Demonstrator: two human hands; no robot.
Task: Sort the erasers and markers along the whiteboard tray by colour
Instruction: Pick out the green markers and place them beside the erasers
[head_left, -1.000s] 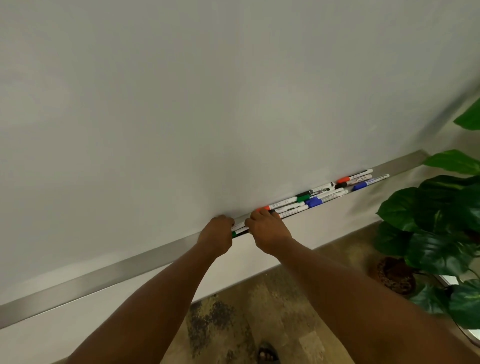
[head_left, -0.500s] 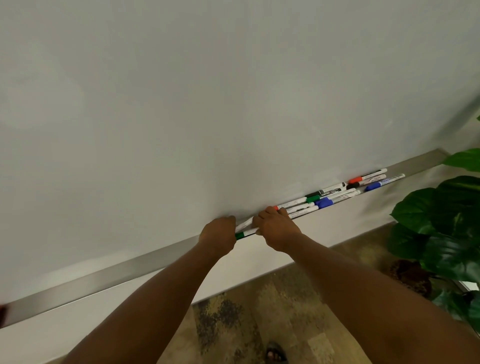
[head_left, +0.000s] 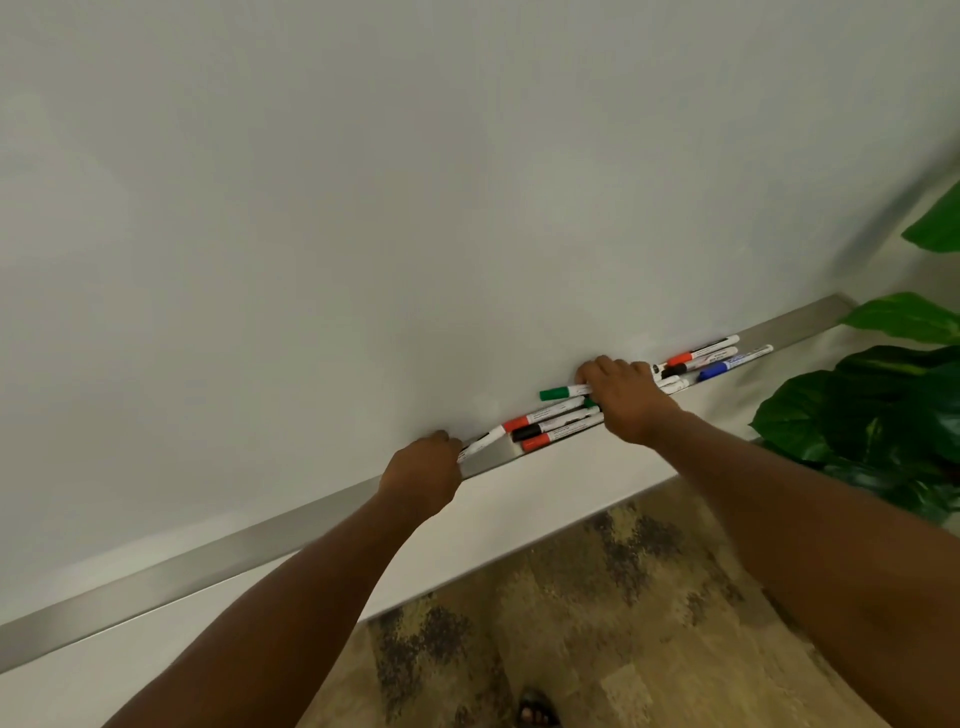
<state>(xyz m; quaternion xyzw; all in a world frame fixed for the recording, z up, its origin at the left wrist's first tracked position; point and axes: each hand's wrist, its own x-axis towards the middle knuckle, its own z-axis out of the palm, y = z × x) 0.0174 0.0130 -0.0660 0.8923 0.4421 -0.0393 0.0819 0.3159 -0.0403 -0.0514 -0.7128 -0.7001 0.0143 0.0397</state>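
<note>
One green marker lifted (previously trayed).

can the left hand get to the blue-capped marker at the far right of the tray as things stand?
Probably not directly. The left hand is closed on a marker at the left end of the pile, and the right hand and its forearm lie across the tray between it and the blue-capped marker. The right hand is nearer.
</note>
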